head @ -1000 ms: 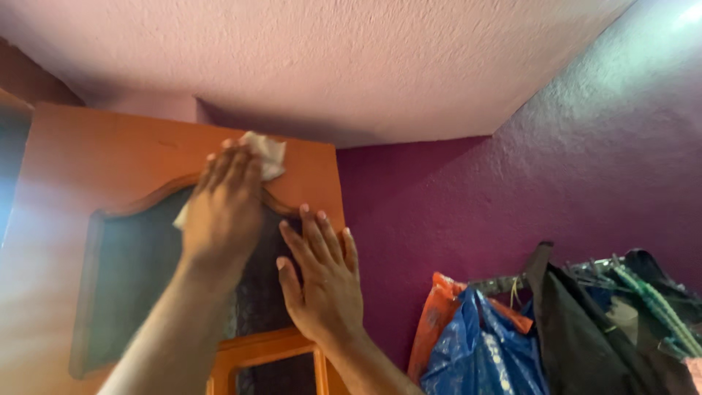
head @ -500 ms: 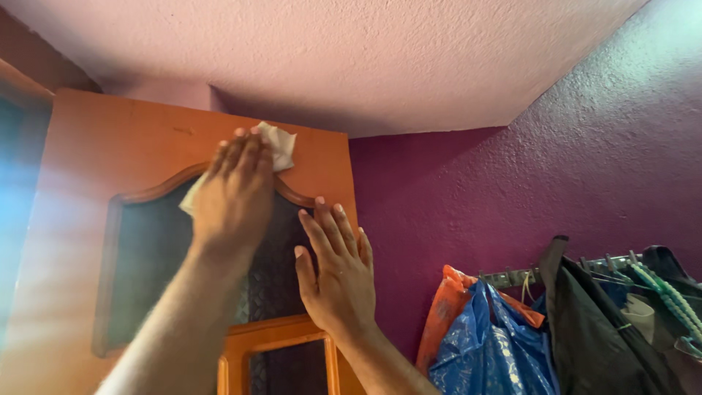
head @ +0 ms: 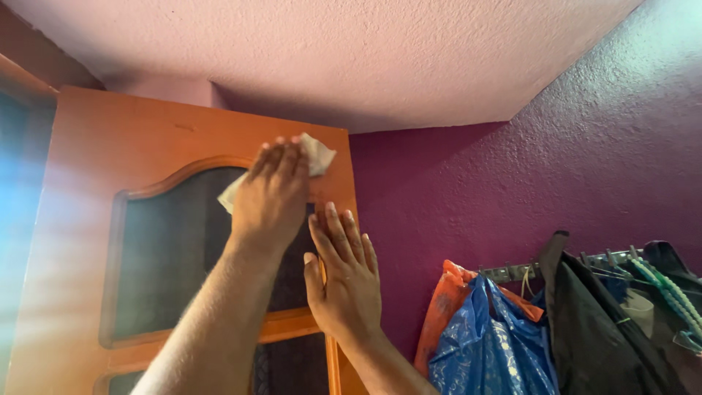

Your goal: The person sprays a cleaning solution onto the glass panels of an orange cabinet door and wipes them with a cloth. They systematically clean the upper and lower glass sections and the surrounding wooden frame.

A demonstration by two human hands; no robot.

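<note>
Left hand [head: 272, 197] pressing cloth [head: 316, 155], slid right along door [head: 88, 183] arch; right hand [head: 344, 274] open, flat, bracing.

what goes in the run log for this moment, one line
left hand: presses pale cloth on orange door | right hand: flat on door edge

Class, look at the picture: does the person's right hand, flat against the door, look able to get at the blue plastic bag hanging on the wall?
Probably yes: the right hand is bare, and open purple wall lies between it and the blue plastic bag.
</note>
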